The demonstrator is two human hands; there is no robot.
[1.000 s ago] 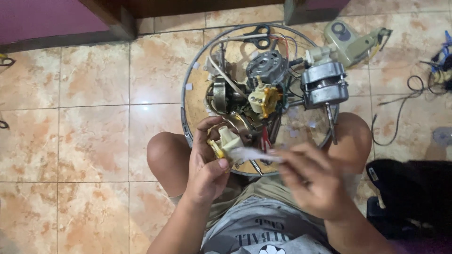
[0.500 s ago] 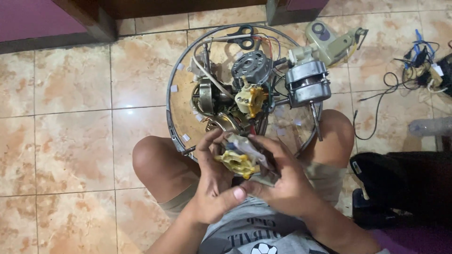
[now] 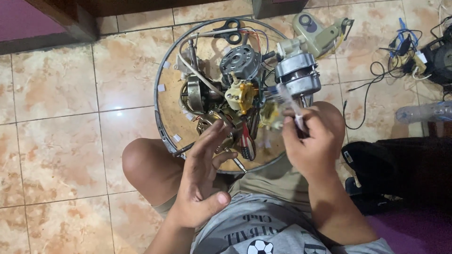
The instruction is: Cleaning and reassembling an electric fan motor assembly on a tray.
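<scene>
On a round tray (image 3: pixel 165 101) set on the tiled floor (image 3: pixel 56 94), between the seated person's bare knees, lies a heap of small motor parts: a grey wound motor (image 3: pixel 240 60) near the far rim, a silver motor housing (image 3: pixel 297 75) at the right edge, a yellow plastic part (image 3: pixel 241 94) in the middle, black scissors (image 3: pixel 229 29) at the far edge, and a red-handled screwdriver (image 3: pixel 246 143) near the near rim.

The right hand (image 3: pixel 310 141) is raised over the tray's right edge, its grip closed on a thin, pale, blurred piece (image 3: pixel 288 99); what it is cannot be told. The left hand (image 3: pixel 205 176) hovers above the near rim with its grip wide open, fingers spread, holding nothing.

Judging from this, the thin piece is pinched only at one end and could slip or bend, dropping into the crowded heap. The loose wires (image 3: pixel 256 40) trailing among the parts might snag the open hand and pull the pile askew.
</scene>
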